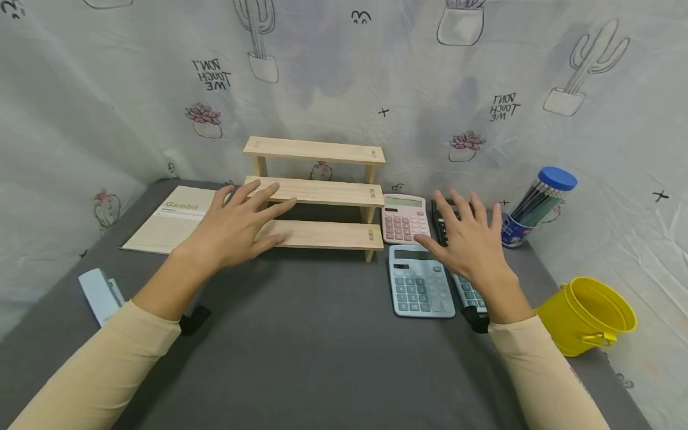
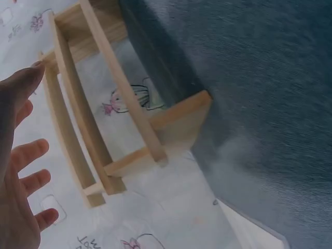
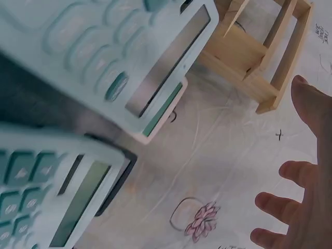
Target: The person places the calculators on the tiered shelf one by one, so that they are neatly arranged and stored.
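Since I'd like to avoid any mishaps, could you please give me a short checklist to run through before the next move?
1. Left grip free: ok, fingers spread, holding nothing.
2. Right grip free: ok, holding nothing.
3. Wooden rack standing upright: ok, its three tiers rise toward the back.
4. Dark calculator in full view: not ok, the right grip partly hides it from the head camera.
5. Notebook unobstructed: not ok, the left grip overlaps its right side in the head view.
6. Yellow bucket empty: cannot tell, its bottom is hidden.
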{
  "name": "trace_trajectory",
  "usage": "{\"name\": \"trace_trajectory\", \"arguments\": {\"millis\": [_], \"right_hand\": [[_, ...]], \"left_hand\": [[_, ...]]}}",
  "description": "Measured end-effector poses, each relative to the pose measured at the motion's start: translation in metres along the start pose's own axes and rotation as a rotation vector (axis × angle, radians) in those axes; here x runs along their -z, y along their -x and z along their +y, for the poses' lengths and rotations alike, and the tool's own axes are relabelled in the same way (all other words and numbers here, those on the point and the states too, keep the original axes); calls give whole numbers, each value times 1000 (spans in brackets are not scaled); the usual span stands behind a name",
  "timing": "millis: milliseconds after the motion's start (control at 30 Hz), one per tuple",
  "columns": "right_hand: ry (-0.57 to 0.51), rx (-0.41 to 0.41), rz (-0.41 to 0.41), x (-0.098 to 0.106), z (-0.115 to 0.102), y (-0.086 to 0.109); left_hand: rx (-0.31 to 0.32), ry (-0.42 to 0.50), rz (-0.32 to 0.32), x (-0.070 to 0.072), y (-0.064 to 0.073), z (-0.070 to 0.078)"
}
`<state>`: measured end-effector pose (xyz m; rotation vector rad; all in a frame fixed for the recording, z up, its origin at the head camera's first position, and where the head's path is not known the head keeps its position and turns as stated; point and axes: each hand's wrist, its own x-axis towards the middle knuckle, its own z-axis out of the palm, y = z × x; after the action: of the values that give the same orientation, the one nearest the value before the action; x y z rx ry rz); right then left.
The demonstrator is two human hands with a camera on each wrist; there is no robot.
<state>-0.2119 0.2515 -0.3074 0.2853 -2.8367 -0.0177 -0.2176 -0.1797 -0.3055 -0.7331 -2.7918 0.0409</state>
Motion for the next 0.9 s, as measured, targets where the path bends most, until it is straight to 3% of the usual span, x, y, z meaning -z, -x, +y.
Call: {"name": "trace_trajectory", "arguments": {"millis": [333, 533, 900], "right_hand": [[-47, -54, -63, -8, 26, 24], [-71, -76, -95, -19, 44, 37], [-161, -99, -183, -33, 64, 45]], "left_hand": [[-4, 35, -22, -17, 13, -12], [-17, 75, -51, -20, 21, -17], [24, 139, -117, -25, 36, -29]]}}
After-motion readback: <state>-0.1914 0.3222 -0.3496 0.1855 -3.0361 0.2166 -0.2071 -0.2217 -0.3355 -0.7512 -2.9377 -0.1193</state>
